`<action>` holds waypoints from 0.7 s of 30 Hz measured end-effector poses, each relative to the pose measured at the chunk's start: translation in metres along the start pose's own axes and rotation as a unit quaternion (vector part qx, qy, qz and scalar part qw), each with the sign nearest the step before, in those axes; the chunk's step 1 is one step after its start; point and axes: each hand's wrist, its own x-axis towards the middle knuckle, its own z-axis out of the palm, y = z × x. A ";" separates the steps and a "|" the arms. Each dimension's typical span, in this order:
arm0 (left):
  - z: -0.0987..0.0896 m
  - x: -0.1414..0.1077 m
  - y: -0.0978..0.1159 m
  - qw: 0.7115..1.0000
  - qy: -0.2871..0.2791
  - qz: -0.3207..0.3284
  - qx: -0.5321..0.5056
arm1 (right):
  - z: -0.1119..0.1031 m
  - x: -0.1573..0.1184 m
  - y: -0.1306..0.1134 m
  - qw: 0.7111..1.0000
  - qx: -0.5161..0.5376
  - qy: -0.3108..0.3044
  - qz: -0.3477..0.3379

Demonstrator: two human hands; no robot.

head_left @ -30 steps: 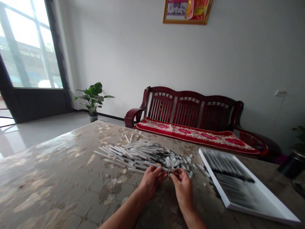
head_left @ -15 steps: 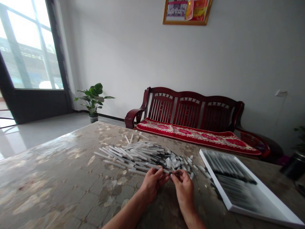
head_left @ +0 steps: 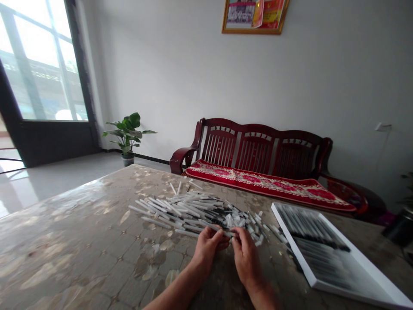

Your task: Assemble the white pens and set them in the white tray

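Over the near edge of the pile, my left hand (head_left: 208,249) is closed around a slim pen (head_left: 227,234), thumb on top. My right hand (head_left: 245,255) sits just to its right, fingers pinched at the pen's right end. Part of the pen is hidden by the fingers. Right behind both hands lies a loose pile of whitish pen barrels (head_left: 176,208), mixed with dark pieces. Small clear caps (head_left: 232,220) are heaped at the pile's right side.
To the right, a white tray (head_left: 308,269) holds rows of dark-tipped pens (head_left: 309,224). More loose pieces lie along its left side. A patterned cover (head_left: 106,241) spreads over the table. Beyond stand a red wooden bench (head_left: 254,146) and a potted plant (head_left: 128,133).
My right hand has turned, its fingers now bent over the pen's end with the back of the hand more in view. My left hand keeps its grip almost in place.
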 end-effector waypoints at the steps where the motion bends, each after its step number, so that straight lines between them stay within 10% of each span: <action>1: 0.000 -0.001 0.000 1.000 -0.003 0.005 0.008 | 0.000 0.000 -0.001 1.000 -0.001 -0.002 -0.001; 13: 0.001 -0.003 0.003 0.999 -0.026 -0.015 0.021 | -0.005 -0.002 -0.007 0.984 0.123 -0.040 0.123; 21: 0.002 -0.003 0.001 0.999 -0.027 -0.024 0.018 | -0.013 0.000 -0.009 0.998 -0.010 -0.031 0.057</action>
